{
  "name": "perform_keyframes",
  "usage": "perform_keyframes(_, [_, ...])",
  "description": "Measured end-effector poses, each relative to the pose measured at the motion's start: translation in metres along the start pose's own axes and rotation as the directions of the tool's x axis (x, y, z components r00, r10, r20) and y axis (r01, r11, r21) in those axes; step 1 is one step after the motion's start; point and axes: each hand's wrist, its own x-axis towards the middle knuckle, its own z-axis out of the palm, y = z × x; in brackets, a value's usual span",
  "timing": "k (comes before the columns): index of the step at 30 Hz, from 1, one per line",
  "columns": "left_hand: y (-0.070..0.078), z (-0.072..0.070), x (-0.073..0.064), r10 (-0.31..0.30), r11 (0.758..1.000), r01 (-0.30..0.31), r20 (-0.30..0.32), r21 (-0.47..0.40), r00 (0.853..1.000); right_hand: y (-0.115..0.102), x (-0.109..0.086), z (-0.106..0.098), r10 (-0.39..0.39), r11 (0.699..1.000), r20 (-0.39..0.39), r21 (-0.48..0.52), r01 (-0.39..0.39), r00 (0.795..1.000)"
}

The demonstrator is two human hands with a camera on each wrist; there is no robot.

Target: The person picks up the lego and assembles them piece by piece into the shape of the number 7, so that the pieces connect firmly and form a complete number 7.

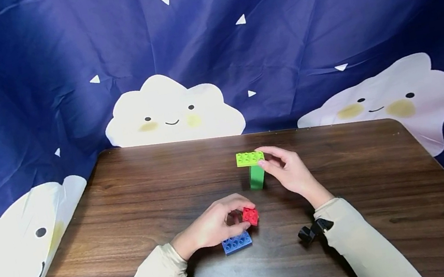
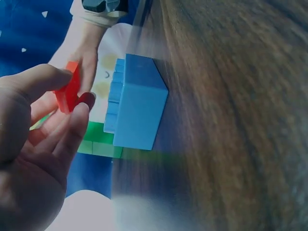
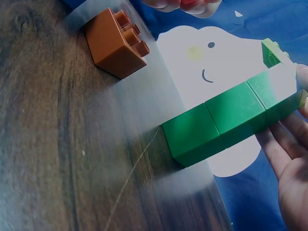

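Note:
My left hand (image 1: 218, 221) pinches a small red brick (image 1: 250, 216) between thumb and fingertips, holding it above the table in the left wrist view. Just below that hand, a blue brick (image 1: 237, 243) lies studs up on the table. Farther back stands an upright column of green bricks (image 1: 257, 177), its seams showing in the right wrist view. A lime green brick (image 1: 247, 158) lies across its top, jutting out to the left. My right hand (image 1: 291, 171) grips the right end of the lime brick with thumb and fingers, its other fingers beside the column's upper part.
An orange-brown brick (image 3: 115, 43) sits on the table in the right wrist view, mostly hidden by the left hand in the head view. The dark wooden table (image 1: 158, 178) ends at a blue cloth (image 1: 194, 25) with white clouds. Each sleeve carries a black wrist camera (image 1: 314, 230).

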Motion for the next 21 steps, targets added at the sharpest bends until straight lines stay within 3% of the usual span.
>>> perform_keyframes(6, [-0.004, -0.002, -0.001, -0.034, 0.999, 0.033, -0.032, -0.021, 0.999, 0.000, 0.000, 0.000, 0.010, 1.000, 0.002, -0.012, -0.010, 1.000])
perform_keyframes(11, [-0.006, -0.006, -0.002, -0.101, 0.994, 0.098, -0.052, -0.048, 0.994, 0.000, 0.001, 0.000, 0.029, 0.999, 0.003, -0.019, -0.029, 1.000])
perform_keyframes(21, [-0.012, -0.013, -0.002, -0.202, 0.979, 0.194, -0.143, -0.063, 0.969, -0.001, 0.000, 0.000, 0.017, 0.999, -0.008, -0.033, -0.017, 1.000])
